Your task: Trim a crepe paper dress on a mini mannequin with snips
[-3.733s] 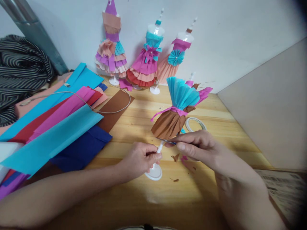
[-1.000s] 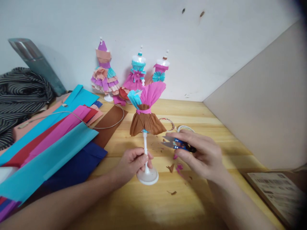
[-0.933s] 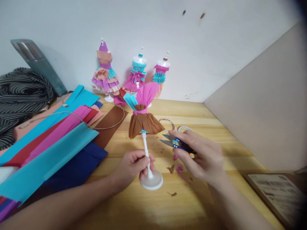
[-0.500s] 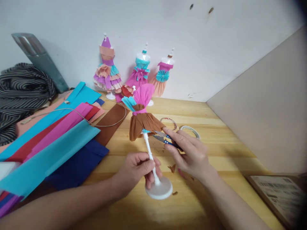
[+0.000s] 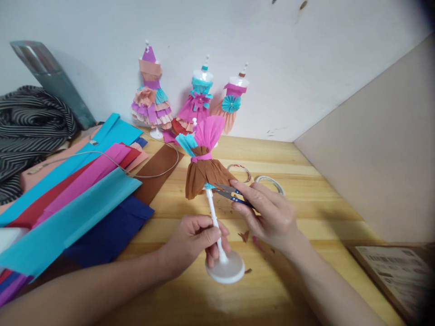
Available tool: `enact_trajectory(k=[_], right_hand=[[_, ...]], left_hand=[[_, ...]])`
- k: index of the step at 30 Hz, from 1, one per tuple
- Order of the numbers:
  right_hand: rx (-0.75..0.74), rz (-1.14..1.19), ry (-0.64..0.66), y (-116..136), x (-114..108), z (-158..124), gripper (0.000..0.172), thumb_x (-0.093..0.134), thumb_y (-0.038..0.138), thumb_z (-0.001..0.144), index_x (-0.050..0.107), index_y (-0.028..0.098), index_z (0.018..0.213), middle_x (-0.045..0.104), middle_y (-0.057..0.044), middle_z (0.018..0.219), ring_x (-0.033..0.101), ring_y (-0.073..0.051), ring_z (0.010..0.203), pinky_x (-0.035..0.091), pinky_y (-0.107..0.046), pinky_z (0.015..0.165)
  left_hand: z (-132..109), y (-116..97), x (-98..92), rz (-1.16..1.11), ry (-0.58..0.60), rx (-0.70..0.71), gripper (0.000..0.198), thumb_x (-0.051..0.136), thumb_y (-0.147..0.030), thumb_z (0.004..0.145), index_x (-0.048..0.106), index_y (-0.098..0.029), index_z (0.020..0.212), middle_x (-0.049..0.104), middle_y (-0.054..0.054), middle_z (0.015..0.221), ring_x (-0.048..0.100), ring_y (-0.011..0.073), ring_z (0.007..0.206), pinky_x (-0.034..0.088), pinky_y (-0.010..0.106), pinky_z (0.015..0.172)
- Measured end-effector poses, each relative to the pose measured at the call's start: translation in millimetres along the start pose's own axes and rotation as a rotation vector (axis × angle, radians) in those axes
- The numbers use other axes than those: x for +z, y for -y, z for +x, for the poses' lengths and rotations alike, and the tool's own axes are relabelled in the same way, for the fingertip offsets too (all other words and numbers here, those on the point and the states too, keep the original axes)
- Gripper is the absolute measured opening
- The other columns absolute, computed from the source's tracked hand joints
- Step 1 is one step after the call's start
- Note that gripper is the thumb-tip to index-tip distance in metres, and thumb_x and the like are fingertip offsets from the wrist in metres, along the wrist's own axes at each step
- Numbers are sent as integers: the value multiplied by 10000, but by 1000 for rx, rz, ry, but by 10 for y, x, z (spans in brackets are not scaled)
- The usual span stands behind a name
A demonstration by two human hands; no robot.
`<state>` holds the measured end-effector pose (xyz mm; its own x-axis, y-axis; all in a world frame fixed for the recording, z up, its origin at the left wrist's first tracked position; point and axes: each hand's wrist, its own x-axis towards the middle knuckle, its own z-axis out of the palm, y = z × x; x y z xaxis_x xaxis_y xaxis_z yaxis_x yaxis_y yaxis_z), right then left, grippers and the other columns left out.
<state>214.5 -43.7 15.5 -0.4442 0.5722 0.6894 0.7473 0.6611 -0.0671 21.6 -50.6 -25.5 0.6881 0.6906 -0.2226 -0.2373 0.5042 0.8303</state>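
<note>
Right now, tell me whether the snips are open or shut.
Open: the snips in the right hand show two blades apart.

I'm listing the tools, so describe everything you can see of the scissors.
The scissors are small, with two pointed grey, metal-looking blades and blue handles partly hidden by the right hand, which grips them between thumb and fingers. They are held above the table, blades spread, tips pointing left in the picture, at the hem of the brown paper skirt. Whether they touch it is unclear.
</note>
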Motion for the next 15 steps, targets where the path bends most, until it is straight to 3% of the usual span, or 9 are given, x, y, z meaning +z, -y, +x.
enact_trajectory(k=[15], right_hand=[[-34, -16, 8, -29, 1, -8, 359, 553, 167, 917, 526, 129, 1273, 519, -26, 702, 491, -140, 575, 407, -251, 515]], left_hand=[[0, -5, 6, 11, -2, -27, 490, 702, -580, 690, 621, -107, 787, 648, 43, 657, 505, 67, 411, 393, 190, 386]])
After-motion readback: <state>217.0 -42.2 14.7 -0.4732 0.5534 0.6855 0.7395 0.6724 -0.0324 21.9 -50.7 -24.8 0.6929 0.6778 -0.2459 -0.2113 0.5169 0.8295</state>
